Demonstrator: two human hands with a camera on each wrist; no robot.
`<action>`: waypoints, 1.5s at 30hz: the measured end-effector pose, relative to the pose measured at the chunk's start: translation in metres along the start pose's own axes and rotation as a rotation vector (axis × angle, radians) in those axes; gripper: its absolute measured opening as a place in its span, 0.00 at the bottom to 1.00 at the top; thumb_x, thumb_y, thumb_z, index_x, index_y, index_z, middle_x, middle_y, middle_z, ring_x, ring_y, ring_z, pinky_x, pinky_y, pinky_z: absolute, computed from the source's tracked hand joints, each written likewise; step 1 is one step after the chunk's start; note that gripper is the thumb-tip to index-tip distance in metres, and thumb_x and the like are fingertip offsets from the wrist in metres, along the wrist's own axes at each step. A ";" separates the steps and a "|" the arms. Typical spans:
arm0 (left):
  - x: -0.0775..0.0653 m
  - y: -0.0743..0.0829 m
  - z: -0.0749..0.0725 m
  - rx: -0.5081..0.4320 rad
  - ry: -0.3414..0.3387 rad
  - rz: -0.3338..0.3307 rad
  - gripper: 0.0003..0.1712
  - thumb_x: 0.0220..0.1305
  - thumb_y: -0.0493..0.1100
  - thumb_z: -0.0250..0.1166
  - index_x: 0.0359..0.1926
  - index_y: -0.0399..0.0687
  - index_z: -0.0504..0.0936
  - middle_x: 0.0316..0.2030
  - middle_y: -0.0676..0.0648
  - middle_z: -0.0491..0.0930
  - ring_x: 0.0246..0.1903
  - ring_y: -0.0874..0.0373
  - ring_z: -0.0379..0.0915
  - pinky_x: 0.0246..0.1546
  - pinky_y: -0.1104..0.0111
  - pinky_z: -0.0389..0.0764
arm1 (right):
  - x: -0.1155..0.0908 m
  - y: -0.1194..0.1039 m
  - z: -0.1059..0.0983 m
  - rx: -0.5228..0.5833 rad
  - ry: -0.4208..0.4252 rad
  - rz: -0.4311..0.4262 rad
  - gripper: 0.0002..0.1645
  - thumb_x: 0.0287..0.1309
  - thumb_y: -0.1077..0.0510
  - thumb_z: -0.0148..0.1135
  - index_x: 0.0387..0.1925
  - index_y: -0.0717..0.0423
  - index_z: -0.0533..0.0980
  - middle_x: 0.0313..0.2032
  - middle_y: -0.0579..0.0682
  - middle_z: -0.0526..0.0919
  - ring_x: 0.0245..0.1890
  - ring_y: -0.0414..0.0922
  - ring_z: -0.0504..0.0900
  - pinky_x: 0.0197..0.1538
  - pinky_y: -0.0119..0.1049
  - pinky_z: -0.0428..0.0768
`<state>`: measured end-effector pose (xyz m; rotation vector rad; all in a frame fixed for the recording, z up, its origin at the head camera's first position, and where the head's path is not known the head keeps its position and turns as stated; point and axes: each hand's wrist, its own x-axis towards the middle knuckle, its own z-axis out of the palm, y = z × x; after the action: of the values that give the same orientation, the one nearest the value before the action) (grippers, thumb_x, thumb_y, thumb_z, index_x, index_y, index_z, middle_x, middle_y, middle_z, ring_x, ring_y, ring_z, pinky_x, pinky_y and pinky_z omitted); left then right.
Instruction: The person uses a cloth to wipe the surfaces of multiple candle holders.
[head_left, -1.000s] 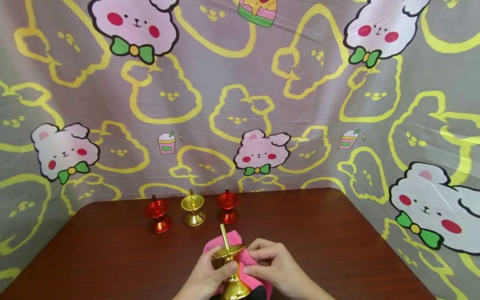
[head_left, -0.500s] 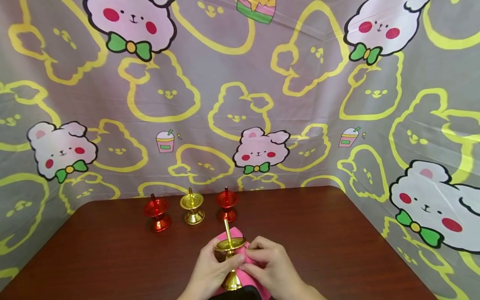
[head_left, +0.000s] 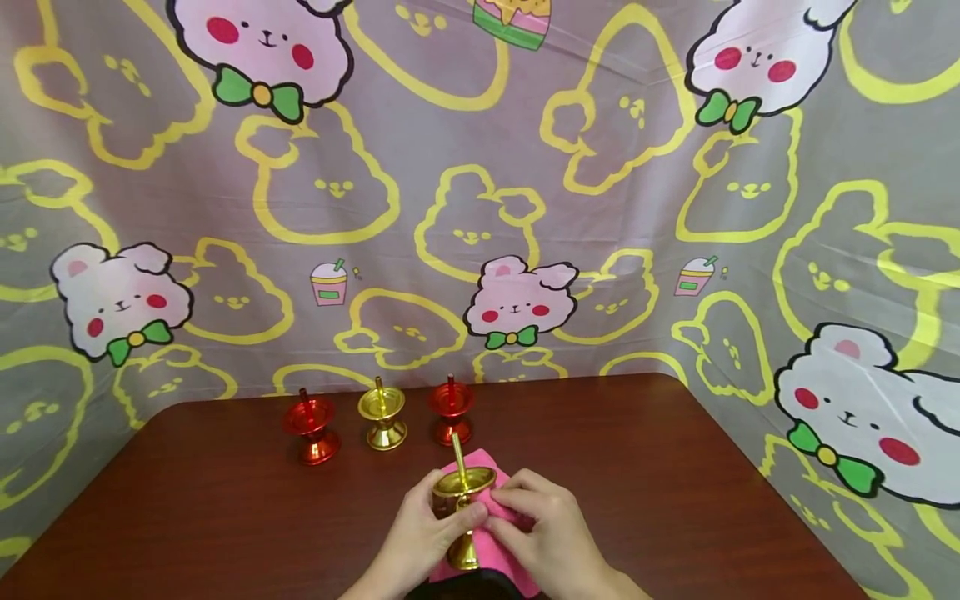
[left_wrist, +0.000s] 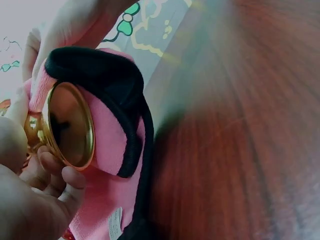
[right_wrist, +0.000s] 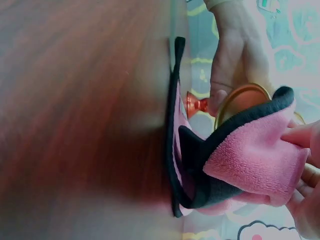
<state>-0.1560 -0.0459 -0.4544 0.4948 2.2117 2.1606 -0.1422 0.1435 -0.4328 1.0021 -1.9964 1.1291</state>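
In the head view my left hand (head_left: pixel 420 529) grips a shiny gold candle holder (head_left: pixel 466 482) by its stem, thumb in front. The holder has a thin upright rod, a wide dish and a flared foot, and leans slightly. My right hand (head_left: pixel 558 529) pinches a pink cloth (head_left: pixel 498 560) against the holder's right side. The left wrist view shows the round underside of the gold foot (left_wrist: pixel 71 125), with the cloth's black edging (left_wrist: pixel 95 65) folded beside it. Folds of the fleecy cloth (right_wrist: pixel 255 155) partly cover the holder in the right wrist view.
Toward the back of the brown table (head_left: pixel 225 500) stand a red candle holder (head_left: pixel 313 425), a smaller gold one (head_left: pixel 384 417) and another red one (head_left: pixel 452 412). A cartoon-printed curtain (head_left: pixel 480 167) hangs behind the table and along its sides.
Both hands have risen slightly with the gold candle holder, which now stands a little higher and shows more of its dish. The cloth has shifted with the right hand.
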 end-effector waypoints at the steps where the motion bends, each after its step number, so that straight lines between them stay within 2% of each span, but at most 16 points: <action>1: 0.001 0.000 0.000 -0.012 -0.012 0.003 0.25 0.62 0.39 0.73 0.56 0.34 0.76 0.42 0.43 0.83 0.38 0.58 0.80 0.40 0.69 0.81 | 0.001 0.000 -0.003 0.012 -0.007 0.021 0.14 0.47 0.68 0.78 0.38 0.57 0.87 0.33 0.42 0.80 0.28 0.33 0.75 0.28 0.21 0.75; 4: 0.004 0.001 0.001 -0.048 -0.034 0.005 0.22 0.63 0.38 0.72 0.53 0.34 0.76 0.42 0.42 0.83 0.39 0.58 0.81 0.40 0.67 0.82 | 0.003 0.002 -0.013 0.028 -0.044 0.081 0.14 0.49 0.70 0.76 0.38 0.55 0.87 0.33 0.41 0.80 0.28 0.33 0.75 0.27 0.25 0.77; 7: 0.009 0.002 0.003 -0.031 -0.020 0.025 0.20 0.61 0.38 0.73 0.49 0.33 0.76 0.42 0.42 0.82 0.40 0.58 0.80 0.42 0.66 0.81 | 0.006 0.005 -0.026 0.003 -0.093 0.141 0.14 0.51 0.70 0.74 0.38 0.52 0.87 0.33 0.39 0.79 0.29 0.33 0.75 0.28 0.27 0.78; 14: 0.033 -0.001 0.007 0.119 0.078 0.106 0.20 0.55 0.39 0.77 0.48 0.43 0.80 0.41 0.48 0.83 0.45 0.56 0.78 0.51 0.65 0.77 | 0.017 0.022 -0.072 -0.181 -0.203 0.245 0.18 0.53 0.73 0.71 0.40 0.48 0.86 0.35 0.35 0.77 0.34 0.34 0.76 0.36 0.31 0.78; 16: 0.041 -0.003 0.009 0.160 0.106 0.125 0.20 0.54 0.39 0.78 0.46 0.44 0.80 0.40 0.50 0.82 0.46 0.56 0.77 0.52 0.63 0.76 | 0.020 0.030 -0.088 -0.239 -0.241 0.233 0.20 0.53 0.75 0.68 0.40 0.49 0.86 0.35 0.36 0.77 0.35 0.34 0.76 0.37 0.31 0.78; 19: 0.053 -0.007 0.014 0.269 0.152 0.159 0.21 0.52 0.40 0.78 0.46 0.45 0.79 0.40 0.51 0.82 0.45 0.55 0.77 0.52 0.59 0.75 | 0.026 0.044 -0.110 -0.334 -0.289 0.212 0.21 0.52 0.77 0.65 0.41 0.51 0.87 0.35 0.37 0.77 0.35 0.34 0.77 0.37 0.31 0.78; 22: 0.067 -0.014 0.022 0.381 0.195 0.182 0.23 0.50 0.40 0.79 0.46 0.46 0.78 0.39 0.52 0.81 0.45 0.54 0.77 0.50 0.55 0.76 | 0.031 0.060 -0.127 -0.483 -0.312 0.152 0.20 0.51 0.76 0.65 0.40 0.53 0.87 0.34 0.39 0.77 0.33 0.36 0.78 0.34 0.31 0.77; 25: 0.081 -0.021 0.031 0.451 0.234 0.180 0.25 0.48 0.39 0.79 0.45 0.47 0.77 0.39 0.51 0.82 0.44 0.53 0.78 0.48 0.54 0.77 | 0.036 0.078 -0.138 -0.648 -0.326 0.082 0.19 0.51 0.74 0.67 0.40 0.52 0.88 0.34 0.43 0.79 0.34 0.41 0.80 0.39 0.38 0.77; 29: 0.101 -0.030 0.045 0.523 0.273 0.182 0.26 0.46 0.35 0.79 0.45 0.47 0.77 0.40 0.50 0.82 0.44 0.50 0.79 0.47 0.53 0.78 | 0.039 0.103 -0.144 -0.817 -0.319 0.013 0.17 0.50 0.73 0.69 0.37 0.50 0.88 0.35 0.47 0.80 0.39 0.49 0.79 0.45 0.51 0.72; 33: 0.120 -0.039 0.055 0.573 0.331 0.160 0.27 0.44 0.31 0.77 0.46 0.45 0.76 0.40 0.48 0.79 0.45 0.48 0.78 0.47 0.52 0.77 | 0.042 0.126 -0.141 -0.885 -0.267 -0.057 0.16 0.51 0.73 0.68 0.36 0.52 0.88 0.37 0.52 0.80 0.42 0.53 0.78 0.46 0.53 0.72; 38: 0.139 -0.045 0.063 0.543 0.426 0.133 0.26 0.43 0.26 0.74 0.45 0.42 0.76 0.40 0.44 0.79 0.46 0.44 0.78 0.49 0.51 0.76 | 0.048 0.151 -0.134 -0.921 -0.170 -0.164 0.13 0.54 0.73 0.64 0.36 0.57 0.86 0.39 0.59 0.78 0.44 0.58 0.77 0.46 0.55 0.74; 41: 0.147 -0.047 0.067 0.522 0.468 0.111 0.24 0.46 0.27 0.74 0.45 0.41 0.76 0.40 0.43 0.80 0.47 0.43 0.78 0.50 0.51 0.76 | 0.050 0.159 -0.131 -0.922 -0.136 -0.165 0.13 0.54 0.74 0.63 0.36 0.58 0.86 0.38 0.60 0.76 0.41 0.59 0.75 0.45 0.55 0.74; 45: 0.152 -0.049 0.070 0.507 0.504 0.096 0.24 0.47 0.27 0.74 0.46 0.41 0.77 0.41 0.41 0.80 0.47 0.42 0.78 0.52 0.50 0.76 | 0.047 0.158 -0.121 -0.936 -0.187 -0.099 0.15 0.52 0.74 0.68 0.38 0.55 0.87 0.35 0.57 0.73 0.35 0.55 0.73 0.36 0.49 0.74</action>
<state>-0.2949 0.0574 -0.4737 0.0454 3.0874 1.9055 -0.2820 0.2912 -0.4067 0.6832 -2.2109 -0.0252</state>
